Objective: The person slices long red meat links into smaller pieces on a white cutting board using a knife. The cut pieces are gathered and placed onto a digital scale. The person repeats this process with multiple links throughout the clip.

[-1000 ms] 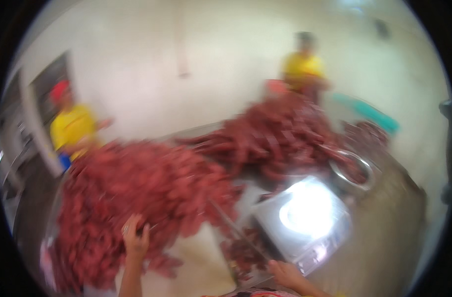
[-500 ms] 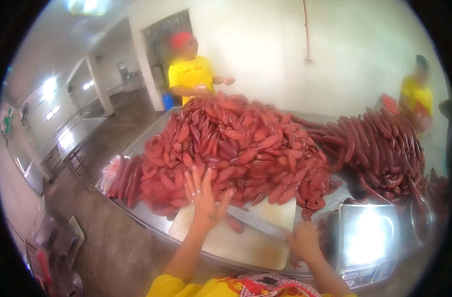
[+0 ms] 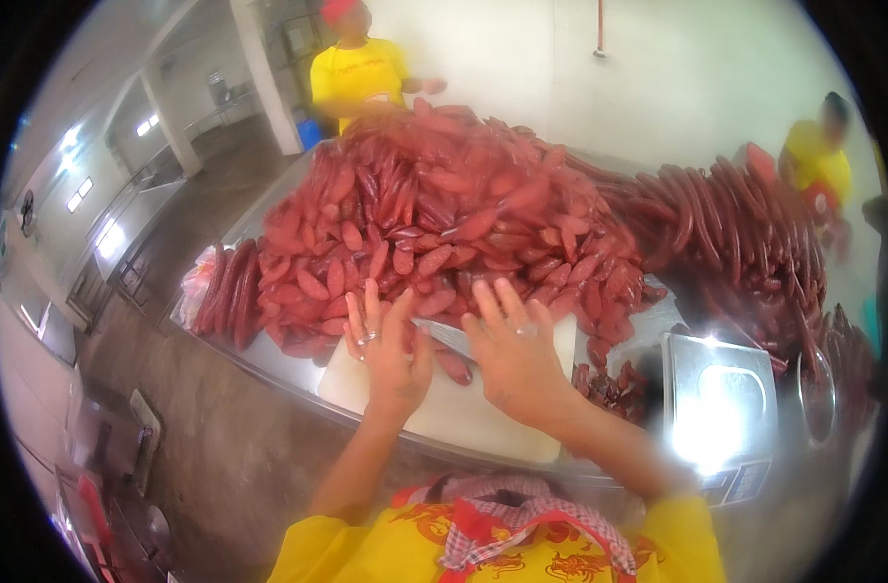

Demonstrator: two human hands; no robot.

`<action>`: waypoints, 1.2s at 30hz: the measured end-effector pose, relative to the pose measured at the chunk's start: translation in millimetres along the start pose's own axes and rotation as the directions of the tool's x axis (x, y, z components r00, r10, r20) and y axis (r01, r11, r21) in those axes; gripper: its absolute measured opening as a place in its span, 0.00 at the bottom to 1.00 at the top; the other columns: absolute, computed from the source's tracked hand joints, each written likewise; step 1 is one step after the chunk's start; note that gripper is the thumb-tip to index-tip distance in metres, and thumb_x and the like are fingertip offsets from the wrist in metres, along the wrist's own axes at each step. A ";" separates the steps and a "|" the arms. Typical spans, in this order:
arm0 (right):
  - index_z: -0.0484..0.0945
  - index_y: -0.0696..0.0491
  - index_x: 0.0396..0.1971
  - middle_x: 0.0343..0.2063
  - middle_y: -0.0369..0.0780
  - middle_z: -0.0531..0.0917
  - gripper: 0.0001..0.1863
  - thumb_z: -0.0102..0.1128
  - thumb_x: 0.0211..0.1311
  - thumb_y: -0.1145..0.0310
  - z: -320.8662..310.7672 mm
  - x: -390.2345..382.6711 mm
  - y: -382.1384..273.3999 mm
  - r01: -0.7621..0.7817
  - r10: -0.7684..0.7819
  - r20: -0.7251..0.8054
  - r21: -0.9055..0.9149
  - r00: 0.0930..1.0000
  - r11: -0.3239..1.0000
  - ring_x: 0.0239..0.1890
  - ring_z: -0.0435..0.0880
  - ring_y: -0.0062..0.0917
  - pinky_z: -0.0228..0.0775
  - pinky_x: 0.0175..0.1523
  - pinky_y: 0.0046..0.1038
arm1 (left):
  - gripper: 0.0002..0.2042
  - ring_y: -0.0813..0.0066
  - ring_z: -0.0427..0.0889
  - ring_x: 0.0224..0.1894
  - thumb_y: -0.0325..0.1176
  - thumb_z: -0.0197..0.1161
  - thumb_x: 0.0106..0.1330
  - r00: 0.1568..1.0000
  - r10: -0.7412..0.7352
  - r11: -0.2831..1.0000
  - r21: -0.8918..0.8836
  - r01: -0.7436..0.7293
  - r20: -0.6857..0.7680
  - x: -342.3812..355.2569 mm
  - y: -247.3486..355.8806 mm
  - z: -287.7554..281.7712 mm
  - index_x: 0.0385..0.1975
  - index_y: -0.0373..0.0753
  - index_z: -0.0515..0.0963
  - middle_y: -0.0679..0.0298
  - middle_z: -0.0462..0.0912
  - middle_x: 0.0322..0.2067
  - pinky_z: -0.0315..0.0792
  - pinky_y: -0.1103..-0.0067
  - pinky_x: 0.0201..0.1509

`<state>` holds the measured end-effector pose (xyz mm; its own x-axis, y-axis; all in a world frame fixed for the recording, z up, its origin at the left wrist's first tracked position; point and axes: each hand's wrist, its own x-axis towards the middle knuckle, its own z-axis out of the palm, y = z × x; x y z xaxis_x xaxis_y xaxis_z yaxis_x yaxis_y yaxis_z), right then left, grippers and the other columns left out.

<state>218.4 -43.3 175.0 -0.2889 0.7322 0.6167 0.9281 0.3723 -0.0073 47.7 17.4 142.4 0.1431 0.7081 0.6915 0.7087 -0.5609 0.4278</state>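
A big heap of red sausage pieces (image 3: pixel 425 204), cut on the slant, fills the middle of the metal table. At its near edge my left hand (image 3: pixel 395 360), with a ring on it, is open with fingers apart. Beside it my right hand (image 3: pixel 522 364) is open too, its fingers stretched toward the pieces. Between the hands the blade of a knife (image 3: pixel 444 335) shows above a white cutting board (image 3: pixel 463 423); its handle is hidden by my right hand. A single sausage piece (image 3: pixel 453 367) lies on the board.
Long whole sausages (image 3: pixel 726 233) are piled at right, more (image 3: pixel 232 291) at the left edge. A shiny metal scale (image 3: pixel 721 398) stands right of the board, near small dark sausage bits (image 3: pixel 609 391). Two people in yellow (image 3: pixel 358 73) (image 3: pixel 818 160) stand beyond the table.
My right hand has let go of the knife handle and moved left, opening beside my left hand. The knife blade now shows only between the hands. The whole view has tilted down.
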 end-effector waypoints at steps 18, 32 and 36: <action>0.81 0.59 0.40 0.50 0.45 0.79 0.15 0.55 0.54 0.68 -2.4 -34.1 -8.6 0.249 -0.250 0.172 0.031 0.953 0.968 0.66 0.65 0.39 0.51 0.65 0.51 | 0.10 0.54 0.51 0.73 0.29 0.68 0.55 0.855 0.453 0.888 -0.206 -0.410 0.251 31.1 23.2 -30.0 0.37 0.50 0.85 0.61 0.69 0.65 0.44 0.62 0.70; 0.81 0.57 0.37 0.48 0.44 0.80 0.13 0.55 0.53 0.69 2.1 -37.4 -3.8 0.273 -0.275 0.145 0.029 0.951 0.962 0.62 0.69 0.39 0.53 0.64 0.52 | 0.13 0.52 0.46 0.74 0.29 0.64 0.55 0.764 0.506 0.862 -0.260 -0.435 0.400 39.1 25.0 -21.6 0.40 0.52 0.83 0.64 0.62 0.69 0.41 0.56 0.70; 0.82 0.56 0.35 0.52 0.45 0.78 0.12 0.55 0.53 0.69 2.8 -38.0 -1.1 0.298 -0.297 0.185 0.026 0.937 0.954 0.65 0.67 0.40 0.52 0.64 0.52 | 0.11 0.52 0.45 0.75 0.31 0.64 0.55 0.763 0.479 0.877 -0.282 -0.390 0.434 46.7 21.9 -19.9 0.38 0.51 0.83 0.64 0.62 0.69 0.41 0.55 0.70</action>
<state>227.7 -69.9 149.4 -0.5899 0.6808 0.4342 0.7935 0.5882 0.1560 56.1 29.7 195.7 0.7488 0.4576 0.4795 0.3704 -0.8888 0.2698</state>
